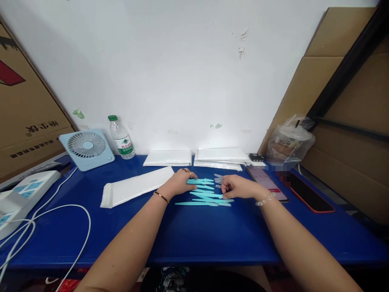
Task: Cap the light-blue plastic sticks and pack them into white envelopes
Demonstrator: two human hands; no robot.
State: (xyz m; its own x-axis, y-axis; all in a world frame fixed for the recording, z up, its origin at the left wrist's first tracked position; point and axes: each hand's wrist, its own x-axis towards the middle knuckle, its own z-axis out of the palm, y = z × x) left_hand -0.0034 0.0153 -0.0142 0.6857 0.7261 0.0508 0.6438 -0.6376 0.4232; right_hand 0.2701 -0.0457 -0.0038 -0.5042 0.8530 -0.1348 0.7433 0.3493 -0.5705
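Observation:
Several slim turquoise eyebrow razors (203, 196) lie in a loose, roughly parallel row on the blue table, some crossing each other. My left hand (181, 181) rests at their left side, with thumb and fingers around the ends of the upper razors (204, 182). On the right, my right hand (235, 187) has its fingers curled and pinched at the tip of one razor. Several translucent pieces (218, 178) lie just beyond the right fingertips, partly hidden by them. A white padded envelope (136, 188) lies left of my left hand, its upper end close to the fingers.
White packets (167, 157) and a stack of more packets (223, 155) lie along the wall. A blue fan (88, 148), water bottle (122, 138), power strip (27, 190) and cables stand left. Two phones (310, 192) (267, 184) and a bagged cup (288, 142) are right.

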